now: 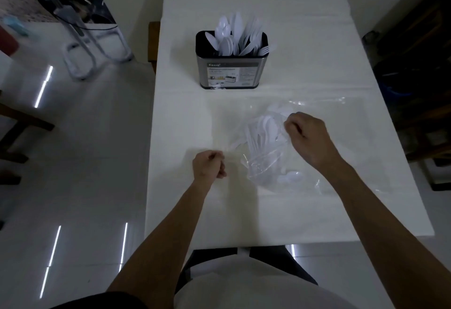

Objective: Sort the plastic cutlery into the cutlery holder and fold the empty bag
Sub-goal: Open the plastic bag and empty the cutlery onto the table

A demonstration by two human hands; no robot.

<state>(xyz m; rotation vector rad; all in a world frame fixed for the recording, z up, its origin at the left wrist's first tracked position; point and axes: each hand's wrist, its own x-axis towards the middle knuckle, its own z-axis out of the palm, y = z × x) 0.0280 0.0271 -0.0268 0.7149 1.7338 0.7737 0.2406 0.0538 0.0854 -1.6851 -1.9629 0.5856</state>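
A clear plastic bag lies on the white table with several white plastic spoons and forks still inside it. My left hand is closed on the bag's left edge. At the bag's far right side my right hand pinches the plastic. Behind them stands a metal cutlery holder with a black rim and a paper label, filled with several upright white spoons, knives and forks.
The table's front edge lies just before my body, and its left edge drops to a glossy tiled floor. A metal-framed chair stands on the floor at the left. Dark furniture lines the right side.
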